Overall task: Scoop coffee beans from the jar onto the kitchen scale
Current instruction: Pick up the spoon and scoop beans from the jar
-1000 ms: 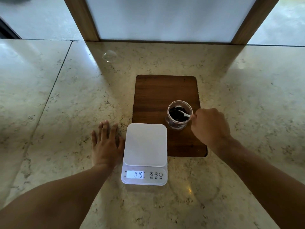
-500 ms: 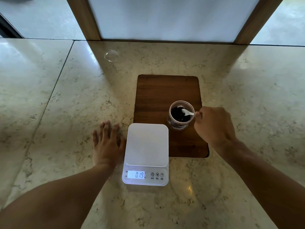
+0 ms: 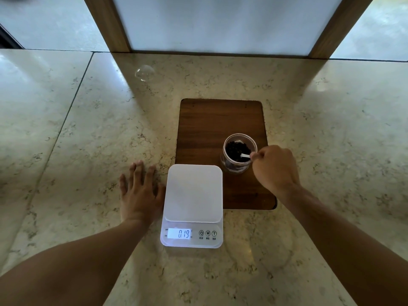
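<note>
A clear jar [image 3: 234, 167] of dark coffee beans [image 3: 235, 150] stands on a dark wooden board [image 3: 212, 122]. My right hand [image 3: 274, 168] is just right of the jar, pinching the handle of a small white spoon [image 3: 245, 155] whose bowl is down among the beans. A white kitchen scale [image 3: 193, 193] sits in front of the board with a bare platform; its display [image 3: 179, 233] reads 0.19. My left hand [image 3: 140, 191] lies flat on the counter, fingers spread, touching the scale's left side.
The marble counter [image 3: 88, 140] extends left and right, with a seam running down the left side. A transparent dome-like object [image 3: 145, 72] rests at the back left. A wood-framed white panel [image 3: 220, 23] stands along the far edge.
The spoon's bowl has sunk deeper into the beans and my right hand has shifted slightly. The left hand and the scale's reading are unchanged.
</note>
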`<act>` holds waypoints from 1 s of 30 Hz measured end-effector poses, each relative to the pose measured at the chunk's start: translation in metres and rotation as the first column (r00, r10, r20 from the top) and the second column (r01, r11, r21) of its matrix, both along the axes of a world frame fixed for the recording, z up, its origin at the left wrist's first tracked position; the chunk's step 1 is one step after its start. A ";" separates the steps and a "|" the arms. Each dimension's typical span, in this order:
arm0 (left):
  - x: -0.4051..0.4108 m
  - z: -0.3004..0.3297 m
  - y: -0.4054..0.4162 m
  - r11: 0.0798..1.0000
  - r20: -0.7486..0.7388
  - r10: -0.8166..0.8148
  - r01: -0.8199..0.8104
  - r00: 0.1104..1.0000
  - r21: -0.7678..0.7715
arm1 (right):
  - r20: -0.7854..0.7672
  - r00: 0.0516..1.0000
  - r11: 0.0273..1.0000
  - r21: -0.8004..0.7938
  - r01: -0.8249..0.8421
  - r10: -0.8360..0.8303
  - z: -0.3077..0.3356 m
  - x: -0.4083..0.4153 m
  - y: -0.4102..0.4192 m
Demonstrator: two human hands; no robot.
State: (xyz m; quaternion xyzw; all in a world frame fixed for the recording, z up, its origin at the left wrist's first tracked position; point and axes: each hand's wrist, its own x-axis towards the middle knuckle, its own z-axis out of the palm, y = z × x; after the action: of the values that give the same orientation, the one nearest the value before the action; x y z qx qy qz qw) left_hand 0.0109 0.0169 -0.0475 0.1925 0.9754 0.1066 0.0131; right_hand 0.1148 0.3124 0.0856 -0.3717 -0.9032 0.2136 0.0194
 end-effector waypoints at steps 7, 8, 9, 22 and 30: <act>0.000 0.001 0.000 1.000 -0.002 -0.007 0.007 1.000 -0.009 | -0.055 0.996 0.987 -0.146 0.066 -0.074 -0.005 0.001 0.004; 0.001 0.001 0.000 1.000 -0.004 -0.009 0.009 1.000 -0.011 | -0.057 0.995 0.983 -0.168 0.071 -0.082 -0.006 0.001 0.005; 0.001 0.000 -0.001 1.000 -0.006 -0.010 0.010 1.000 -0.012 | -0.064 0.993 0.977 -0.196 0.081 -0.095 -0.007 0.001 0.006; 0.001 0.004 0.000 1.000 0.016 -0.005 0.006 1.000 -0.029 | -0.026 0.963 0.846 -0.483 0.223 -0.269 -0.001 0.009 0.016; 0.002 0.005 0.000 1.000 0.012 -0.005 0.005 1.000 -0.021 | -0.002 0.967 0.838 -0.499 0.220 -0.255 0.005 0.011 0.019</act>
State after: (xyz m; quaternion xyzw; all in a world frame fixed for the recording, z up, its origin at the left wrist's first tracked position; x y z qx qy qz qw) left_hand 0.0126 0.0173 -0.0423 0.1942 0.9759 0.0975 0.0212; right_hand 0.1256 0.3311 0.0901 -0.4657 -0.7640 0.4461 -0.0194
